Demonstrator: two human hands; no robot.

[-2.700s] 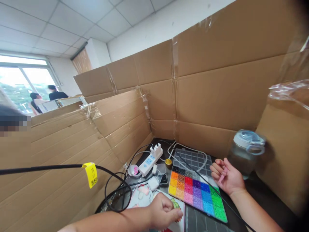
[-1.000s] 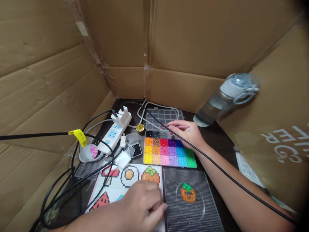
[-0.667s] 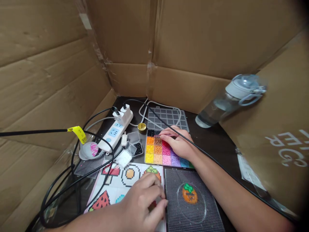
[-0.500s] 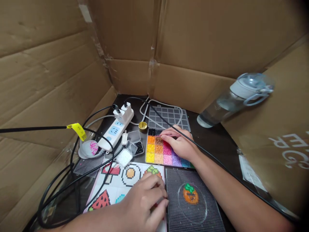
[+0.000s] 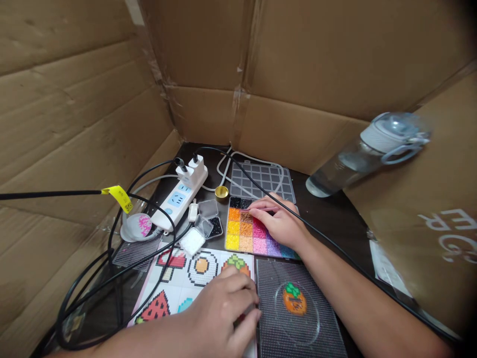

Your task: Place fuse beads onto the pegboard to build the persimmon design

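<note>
My right hand (image 5: 276, 219) is closed on thin pink tweezers (image 5: 261, 209), whose tip is over the orange and brown compartments of the bead tray (image 5: 246, 229). My left hand (image 5: 233, 311) rests with curled fingers on the pattern sheet (image 5: 182, 281), at the left edge of the clear pegboard (image 5: 272, 328); whether anything is under its fingers is hidden. On the pegboard lies an orange bead figure with a green top (image 5: 295, 300). Small boxes of white beads (image 5: 192, 241) and black beads (image 5: 215, 226) stand left of the tray.
A power strip (image 5: 164, 216) with chargers and looping black cables lies at the left. A gold cup (image 5: 221, 193), an open tray lid (image 5: 261, 180) and a tilted water bottle (image 5: 346, 169) stand behind. A black cable crosses above my right forearm. Cardboard walls surround the table.
The view has shifted slightly. Both hands stay in nearly the same places, with the tweezers still over the bead tray.
</note>
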